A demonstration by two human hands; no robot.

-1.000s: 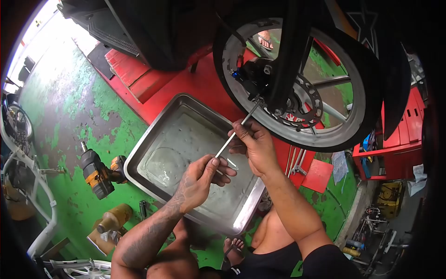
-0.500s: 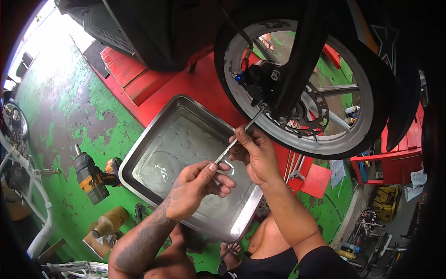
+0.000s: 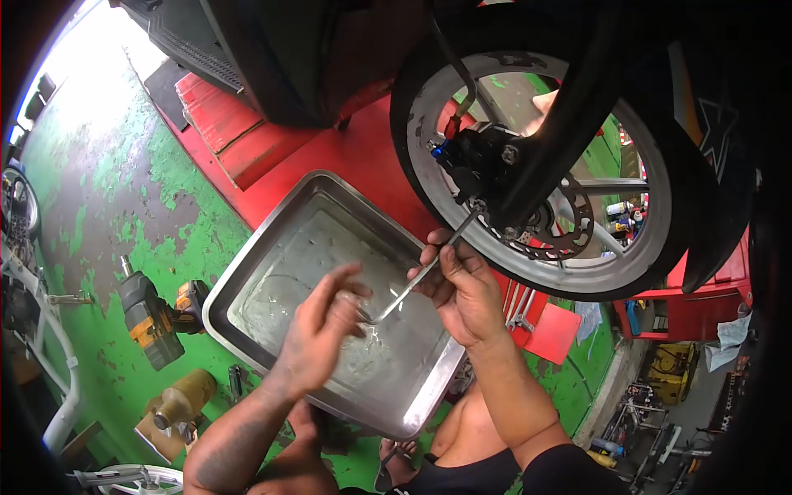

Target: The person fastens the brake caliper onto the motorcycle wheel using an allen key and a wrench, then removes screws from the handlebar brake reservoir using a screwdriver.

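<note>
Fingers of the left hand [image 3: 316,337] have spread loosely beside the metal rod [image 3: 404,291], contact unclear; the right hand [image 3: 464,289] pinches its middle, far end at the mounted caliper [image 3: 485,157], work seemingly unfinished

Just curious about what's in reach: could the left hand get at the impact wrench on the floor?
Probably yes. The left hand is over the metal tray, and the impact wrench lies just beyond the rim on that side, with nothing seen covering it or blocking the way.
</note>
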